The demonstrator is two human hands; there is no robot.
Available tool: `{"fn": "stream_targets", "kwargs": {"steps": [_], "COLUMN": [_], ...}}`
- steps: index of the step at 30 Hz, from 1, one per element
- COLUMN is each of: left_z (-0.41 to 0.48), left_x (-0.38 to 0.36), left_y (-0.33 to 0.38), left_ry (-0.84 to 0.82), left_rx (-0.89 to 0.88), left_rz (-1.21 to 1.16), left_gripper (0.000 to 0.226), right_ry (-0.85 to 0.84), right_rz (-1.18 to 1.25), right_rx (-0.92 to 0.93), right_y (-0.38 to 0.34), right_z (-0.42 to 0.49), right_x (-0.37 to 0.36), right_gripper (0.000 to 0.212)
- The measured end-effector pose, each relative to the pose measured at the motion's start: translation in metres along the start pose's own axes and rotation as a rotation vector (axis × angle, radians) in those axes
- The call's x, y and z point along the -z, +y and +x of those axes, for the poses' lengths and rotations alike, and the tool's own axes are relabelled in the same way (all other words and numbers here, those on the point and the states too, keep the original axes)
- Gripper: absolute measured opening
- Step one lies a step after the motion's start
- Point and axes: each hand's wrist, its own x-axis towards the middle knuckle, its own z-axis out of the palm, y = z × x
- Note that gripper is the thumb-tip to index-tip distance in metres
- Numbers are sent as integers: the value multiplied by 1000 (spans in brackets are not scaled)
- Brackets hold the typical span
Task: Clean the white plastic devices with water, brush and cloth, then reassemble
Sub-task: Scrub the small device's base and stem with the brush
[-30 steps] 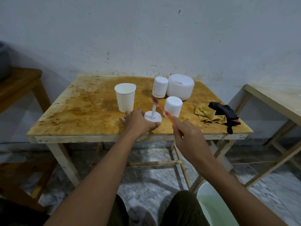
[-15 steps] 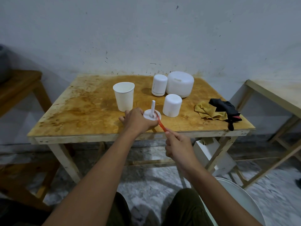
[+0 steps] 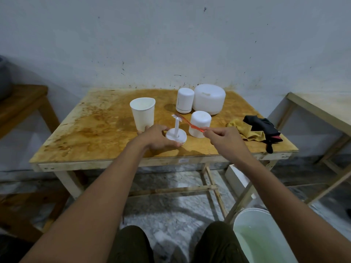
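My left hand [image 3: 155, 137] grips a white round base with an upright stem [image 3: 176, 132] just above the wooden table's [image 3: 95, 130] front edge. My right hand [image 3: 226, 139] pinches the handle of an orange toothbrush [image 3: 187, 122]; its white bristles touch the top of the stem. A white cylindrical cover [image 3: 200, 123] stands just behind the brush. Further back stand a taller white cylinder [image 3: 184, 100] and a wide white dome-shaped device [image 3: 209, 98].
A white paper cup [image 3: 142, 112] stands left of the base. A yellow cloth [image 3: 245, 129] and a black cloth [image 3: 264, 128] lie at the table's right. A white bucket with greenish water [image 3: 260, 236] sits on the floor at lower right. Wooden tables flank both sides.
My right hand has risen from below the table edge and swung the toothbrush up, so the bristles now touch the stem's tip. My left hand keeps holding the base.
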Motion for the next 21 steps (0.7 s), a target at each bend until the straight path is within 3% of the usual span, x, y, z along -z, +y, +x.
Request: {"fn": "stream_targets", "kwargs": {"steps": [3, 7, 14, 18, 21], "left_z": [4, 7, 8, 5, 0], "left_x": [4, 5, 2, -1, -7], "left_y": [1, 1, -2, -3, -1], "left_ry": [-58, -78, -61, -30, 74], "left_rx": [-5, 8, 2, 15, 19], "left_rz": [-2, 22, 10, 11, 22], "left_gripper": [93, 95, 87, 100, 85], "right_ry": [-44, 0, -72, -71, -33], "right_rz": [-81, -37, -612, -601, -669], "right_rx": [-3, 23, 209, 222, 243], "right_y": [-4, -1, 11, 5, 5], "right_z": [6, 6, -7, -14, -17], "right_x": [2, -1, -3, 7, 2], "right_gripper": [36, 23, 34, 33, 35]}}
